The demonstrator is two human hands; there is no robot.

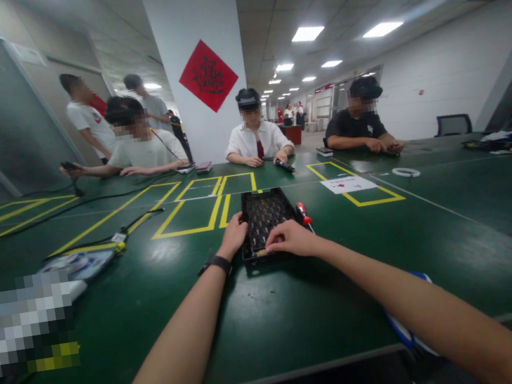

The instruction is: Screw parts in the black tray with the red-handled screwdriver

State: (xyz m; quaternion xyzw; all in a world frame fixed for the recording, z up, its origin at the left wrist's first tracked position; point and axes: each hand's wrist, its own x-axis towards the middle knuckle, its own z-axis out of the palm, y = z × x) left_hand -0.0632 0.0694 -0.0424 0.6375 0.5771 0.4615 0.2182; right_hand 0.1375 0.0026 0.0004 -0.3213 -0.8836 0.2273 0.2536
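A shallow black case lies on the green table in front of me, with rows of small metal pieces, seemingly screwdriver bits, standing in it. My left hand grips the case's left side, its thumb over the rim. Over the near right part of the case, my right hand is closed in a pinch. Its fingertips hide whatever is between them. Close to them, a small yellowish strip shows at the case's near edge. Just right of the case lies a red-handled screwdriver, its shaft partly behind my right hand.
Yellow tape outlines mark the green table. A white paper and a white ring lie to the right. Cables and a flat device are on the left. A blue-and-white object sits under my right forearm. Several people sit opposite.
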